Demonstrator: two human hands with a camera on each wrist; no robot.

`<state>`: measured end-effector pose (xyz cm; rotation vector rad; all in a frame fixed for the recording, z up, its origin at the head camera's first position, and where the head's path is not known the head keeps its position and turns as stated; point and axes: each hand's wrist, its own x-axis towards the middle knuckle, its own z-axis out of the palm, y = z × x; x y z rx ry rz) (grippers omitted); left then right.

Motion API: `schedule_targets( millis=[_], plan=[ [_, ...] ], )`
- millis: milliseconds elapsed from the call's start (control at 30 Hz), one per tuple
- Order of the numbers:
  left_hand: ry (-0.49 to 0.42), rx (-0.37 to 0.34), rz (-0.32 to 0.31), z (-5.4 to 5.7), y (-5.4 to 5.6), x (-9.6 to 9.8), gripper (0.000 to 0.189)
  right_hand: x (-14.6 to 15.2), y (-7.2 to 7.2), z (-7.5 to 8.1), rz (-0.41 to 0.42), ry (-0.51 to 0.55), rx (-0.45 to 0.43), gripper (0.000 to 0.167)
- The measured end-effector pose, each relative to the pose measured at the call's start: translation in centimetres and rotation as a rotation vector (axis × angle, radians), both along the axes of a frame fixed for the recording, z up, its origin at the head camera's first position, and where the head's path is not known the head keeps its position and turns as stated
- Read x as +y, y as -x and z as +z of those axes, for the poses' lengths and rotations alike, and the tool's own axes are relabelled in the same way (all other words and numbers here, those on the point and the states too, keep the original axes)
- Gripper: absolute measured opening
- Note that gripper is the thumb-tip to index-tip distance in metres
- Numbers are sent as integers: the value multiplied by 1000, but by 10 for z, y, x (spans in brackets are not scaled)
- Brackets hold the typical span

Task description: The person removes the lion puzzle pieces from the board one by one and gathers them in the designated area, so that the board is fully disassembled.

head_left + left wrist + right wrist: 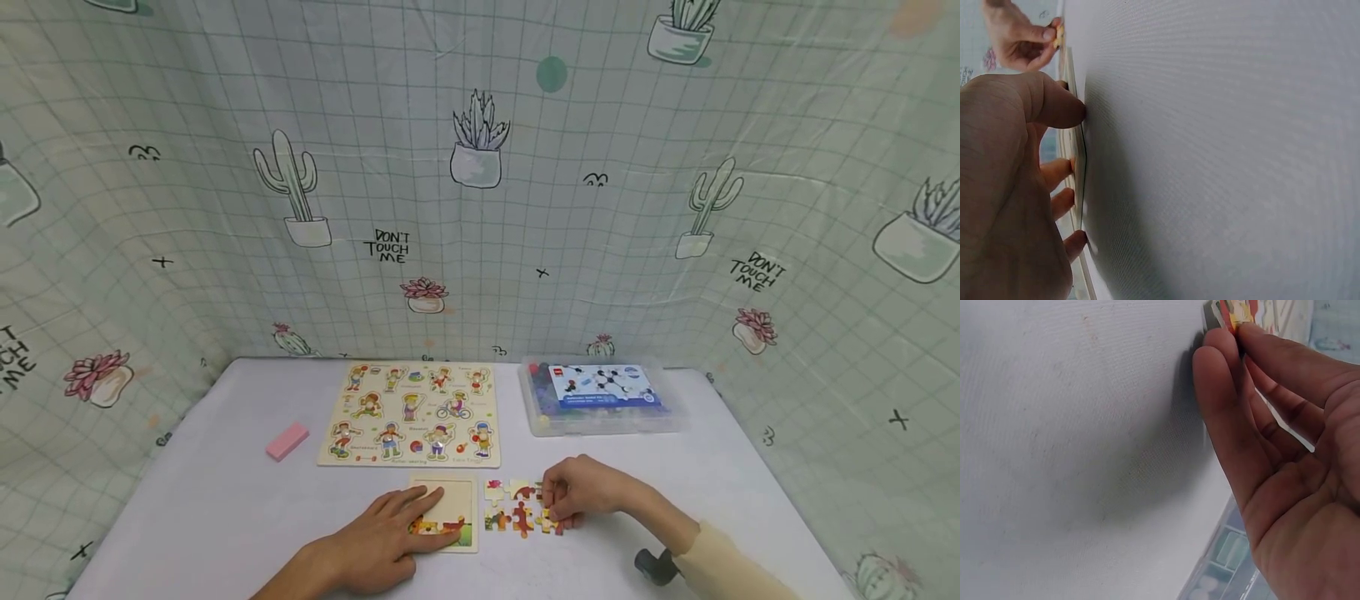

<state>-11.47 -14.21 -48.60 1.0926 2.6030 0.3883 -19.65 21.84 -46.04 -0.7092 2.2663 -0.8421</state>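
My left hand (382,533) rests with spread fingers on a small wooden puzzle tray (453,493). A few joined pieces fill the tray's lower edge, partly under the fingers; its upper part is bare wood. To the tray's right, several loose jigsaw pieces (522,518) lie in two rough rows. My right hand (583,490) is over the right end of these rows. Between its thumb and fingertips it pinches a yellow and red puzzle piece (1058,36), raised above the table in the left wrist view.
Behind the tray lies a large wooden board (408,417) with sports figures. A clear plastic box (603,398) with a blue label stands at the back right. A pink block (287,442) lies at the left, and a dark grey object (656,567) is near my right forearm.
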Motion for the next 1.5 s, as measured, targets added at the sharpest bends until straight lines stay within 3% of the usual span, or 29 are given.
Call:
schedule_targets(
  millis=[267, 1100, 1500],
  plan=[
    [-13, 31, -13, 2, -1, 0, 67, -5, -3, 1, -18, -16, 25, 13],
    [-5, 20, -7, 4, -2, 1, 67, -3, -1, -5, -13, -54, 89, 16],
    [-78, 26, -21, 1, -1, -4, 75, -13, 2, 0, 24, -56, 147, 11]
  ],
)
